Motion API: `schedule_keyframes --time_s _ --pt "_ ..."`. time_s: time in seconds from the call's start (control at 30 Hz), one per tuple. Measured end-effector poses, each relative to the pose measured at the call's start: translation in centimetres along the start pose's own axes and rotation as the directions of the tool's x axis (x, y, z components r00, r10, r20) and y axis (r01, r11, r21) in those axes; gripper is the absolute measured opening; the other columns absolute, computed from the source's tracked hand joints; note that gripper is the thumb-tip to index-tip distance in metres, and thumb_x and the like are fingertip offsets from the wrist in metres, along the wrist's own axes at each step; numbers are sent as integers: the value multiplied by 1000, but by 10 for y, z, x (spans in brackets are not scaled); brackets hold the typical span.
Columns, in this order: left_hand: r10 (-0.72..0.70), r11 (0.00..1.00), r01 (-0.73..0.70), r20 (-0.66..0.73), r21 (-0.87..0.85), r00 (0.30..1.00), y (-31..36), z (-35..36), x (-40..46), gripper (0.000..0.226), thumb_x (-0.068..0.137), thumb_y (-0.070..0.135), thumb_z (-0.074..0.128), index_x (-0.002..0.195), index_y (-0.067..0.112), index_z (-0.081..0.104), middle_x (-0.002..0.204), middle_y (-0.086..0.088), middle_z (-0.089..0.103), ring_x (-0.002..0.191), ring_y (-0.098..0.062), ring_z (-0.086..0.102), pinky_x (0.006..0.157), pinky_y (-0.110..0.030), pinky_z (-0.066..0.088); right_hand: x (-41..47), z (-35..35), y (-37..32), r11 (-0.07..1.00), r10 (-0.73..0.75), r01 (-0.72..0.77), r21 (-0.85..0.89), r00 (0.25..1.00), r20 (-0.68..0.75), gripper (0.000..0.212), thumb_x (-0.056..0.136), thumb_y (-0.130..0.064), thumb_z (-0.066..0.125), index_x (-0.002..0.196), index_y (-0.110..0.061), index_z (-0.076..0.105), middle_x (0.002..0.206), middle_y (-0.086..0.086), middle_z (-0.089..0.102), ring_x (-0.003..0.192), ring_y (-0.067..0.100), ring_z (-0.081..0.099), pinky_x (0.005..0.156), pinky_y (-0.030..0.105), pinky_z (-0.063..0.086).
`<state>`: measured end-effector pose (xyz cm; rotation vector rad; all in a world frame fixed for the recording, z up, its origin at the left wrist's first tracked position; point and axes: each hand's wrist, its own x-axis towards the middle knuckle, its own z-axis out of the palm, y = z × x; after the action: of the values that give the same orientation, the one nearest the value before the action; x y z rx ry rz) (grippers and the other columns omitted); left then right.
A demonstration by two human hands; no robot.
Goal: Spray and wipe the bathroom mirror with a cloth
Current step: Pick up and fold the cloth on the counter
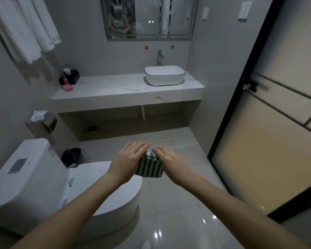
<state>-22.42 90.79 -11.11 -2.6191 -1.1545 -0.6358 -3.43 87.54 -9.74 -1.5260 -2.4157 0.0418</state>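
Left hand (pixel 128 159): fingers straight, palm pressed against folded green-striped cloth (pixel 149 167)
Right hand (pixel 170 163): flat against cloth's other side
Cloth: sandwiched between both palms

Both arms reach forward, the left hand (pixel 128 157) and right hand (pixel 171 161) pressed flat against either side of a folded green-and-white striped cloth (pixel 149 167), fingers straight. Beyond, the mirror (pixel 149 17) hangs above a marble counter (pixel 115 90) bearing a white basin (pixel 164 75). A toilet (pixel 43 177) sits left.
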Motion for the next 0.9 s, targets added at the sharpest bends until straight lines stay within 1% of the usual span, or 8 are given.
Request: schedule_keyframes --time_s 0.1,0.23,0.37,0.5,0.6,0.73,0.83,0.9 --pt "20 1000 -20 0 -10 1000 -32 38 50 73 57 13 88 125 7 59 120 -12 65 110 -28 63 95 -48 43 47 8 41 999 34 -33 -22 999 19 49 88 -16 62 133 -8 47 132 13 55 117 28 54 95 38 44" --pt "55 998 -56 -28 -40 998 -88 83 136 65 68 5 80 128 7 56 123 -13 63 114 -29 60 102 -48 34 130 7 104 994 91 -89 -67 996 22 43 91 -14 55 133 -9 47 133 11 54 119 27 52 94 37 43" --pt "87 994 -91 -61 -60 994 -141 105 221 55 71 -1 72 124 6 59 118 -13 66 112 -30 61 102 -48 33 208 -15 151 984 154 -151 -94 988 30 52 93 -7 47 144 -12 36 145 7 44 129 22 44 100 31 38" --pt "90 992 -96 -69 -86 994 -188 128 290 62 71 3 75 130 7 54 125 -14 62 118 -30 57 106 -48 27 275 -24 189 982 178 -178 -64 984 -7 55 93 -9 47 146 -12 33 146 7 42 130 21 43 100 30 38" --pt "47 992 -55 -74 -115 996 -221 150 326 69 71 5 77 134 7 50 132 -15 56 124 -29 52 109 -47 19 323 -14 218 984 168 -168 -55 986 -2 55 94 -11 48 146 -13 32 146 6 42 131 20 42 99 30 38" --pt "2 994 -7 -51 -110 999 -267 184 368 74 65 7 81 132 5 51 129 -15 59 121 -30 55 109 -47 17 390 8 260 993 117 -117 -28 993 6 53 93 -11 48 145 -12 35 144 7 44 128 22 45 97 34 41" --pt "-23 997 20 -34 -70 999 -302 213 401 71 61 5 82 127 3 56 123 -16 62 115 -30 59 105 -51 20 445 29 300 998 49 -48 -30 998 33 54 90 -15 55 142 -13 38 137 8 50 120 26 51 90 38 47" --pt "-65 997 63 -28 -42 998 -327 233 424 66 66 0 76 129 4 55 126 -15 60 119 -29 57 108 -49 16 488 42 328 999 8 -4 -52 998 59 60 88 -15 60 143 -14 36 138 9 49 119 27 52 89 38 46"
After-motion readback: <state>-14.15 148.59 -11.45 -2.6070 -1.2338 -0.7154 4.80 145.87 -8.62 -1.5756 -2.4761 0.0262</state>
